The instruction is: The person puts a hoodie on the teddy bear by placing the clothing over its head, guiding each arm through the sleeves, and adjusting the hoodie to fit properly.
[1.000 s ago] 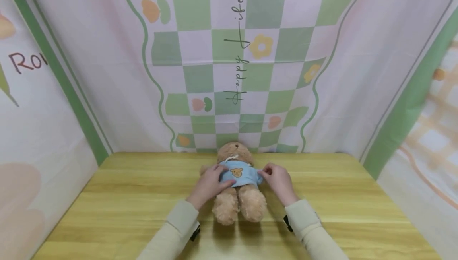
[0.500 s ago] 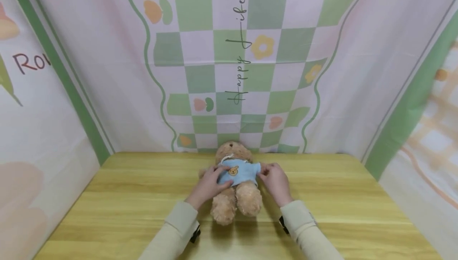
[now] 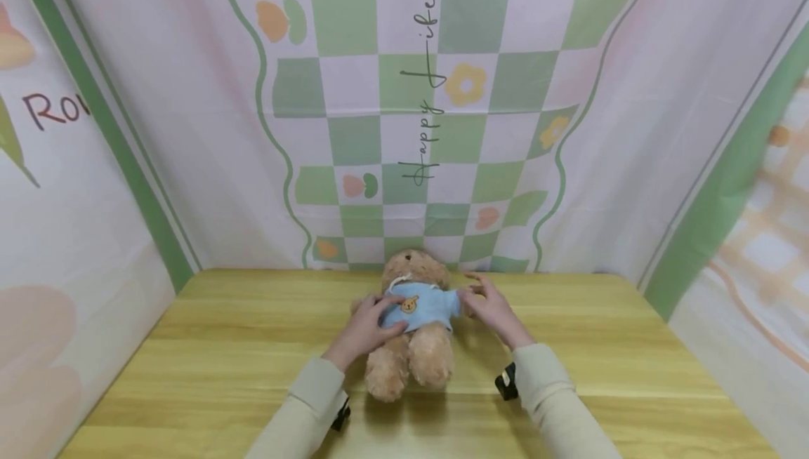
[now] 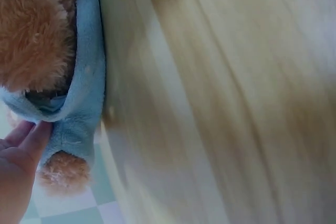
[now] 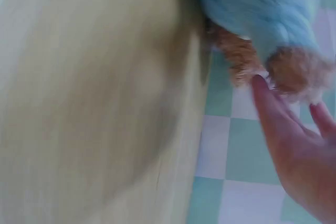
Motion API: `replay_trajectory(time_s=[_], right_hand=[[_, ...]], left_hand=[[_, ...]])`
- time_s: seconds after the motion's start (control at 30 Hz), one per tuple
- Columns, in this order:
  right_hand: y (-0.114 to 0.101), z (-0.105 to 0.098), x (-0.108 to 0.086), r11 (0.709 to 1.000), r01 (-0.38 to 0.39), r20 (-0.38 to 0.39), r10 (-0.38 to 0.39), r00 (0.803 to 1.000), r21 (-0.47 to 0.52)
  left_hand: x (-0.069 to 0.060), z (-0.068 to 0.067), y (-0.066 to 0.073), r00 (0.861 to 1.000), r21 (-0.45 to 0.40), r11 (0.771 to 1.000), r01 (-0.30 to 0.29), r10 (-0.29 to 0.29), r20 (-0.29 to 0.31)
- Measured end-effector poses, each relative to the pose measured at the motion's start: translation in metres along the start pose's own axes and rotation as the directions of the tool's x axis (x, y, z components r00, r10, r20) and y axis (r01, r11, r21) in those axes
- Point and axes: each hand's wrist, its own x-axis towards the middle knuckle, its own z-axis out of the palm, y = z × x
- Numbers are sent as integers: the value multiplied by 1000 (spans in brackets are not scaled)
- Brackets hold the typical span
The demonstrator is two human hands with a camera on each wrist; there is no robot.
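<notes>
A light-brown teddy bear (image 3: 431,357) lies on its back, its head toward the patterned wall and its legs toward me. It wears a blue shirt (image 3: 430,301) with a small bear-face patch. At its left side, my left hand (image 3: 368,326) holds the body, fingers over the shirt and thumb by the lower hem. The left wrist view shows this left hand (image 4: 18,166) at the hem, below a furry paw (image 4: 64,174). My right hand (image 3: 494,310) is beside the other sleeve, fingers spread. In the right wrist view its fingertips are around a paw (image 5: 294,72), contact unclear.
The bear lies on a wooden table (image 3: 253,347). A checkered fabric backdrop (image 3: 404,129) rises at the far edge, with printed side panels (image 3: 82,199) at left and right. Black wrist straps (image 3: 507,382) show at the cream sleeves (image 3: 543,385).
My right fingers, pinched at the sleeve and paw before, have spread apart. The bear's legs have swung a little to the left. My left hand stays on its side.
</notes>
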Motion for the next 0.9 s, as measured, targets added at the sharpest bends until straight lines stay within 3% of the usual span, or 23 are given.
replay_trajectory(time_s=[0.1,0.2,0.27,0.33,0.37,0.4,0.47,0.6,0.73,0.83,0.9], right_hand=[[2,-3,3,996,-27,176,12,984,85],[6,-4,4,995,-18,249,-5,969,93],[8,-4,5,996,-10,240,-11,971,85],[10,-5,5,997,15,227,-32,973,75],[11,-5,5,997,22,217,-37,975,74],[12,-6,5,997,19,205,-34,978,73],[13,-7,5,997,16,183,-31,983,82],[13,-7,4,991,-31,153,11,988,127],[10,-3,3,991,-65,116,52,992,114],[5,-2,3,998,-60,-15,60,998,8],[3,-3,4,994,-58,-115,47,992,-95]], left_hand=[[0,2,3,999,50,998,-35,35,-10],[1,3,7,989,184,972,-145,147,-1],[2,2,11,968,283,926,-249,250,33],[2,1,13,937,369,863,-345,343,74],[2,1,15,924,388,842,-376,371,91],[2,1,16,919,391,834,-390,381,103],[1,0,17,918,385,835,-393,382,108],[0,-2,19,931,338,868,-363,351,99],[-1,-1,21,930,341,866,-364,356,89],[-1,2,22,931,371,857,-358,357,73],[0,4,23,934,400,849,-347,351,64]])
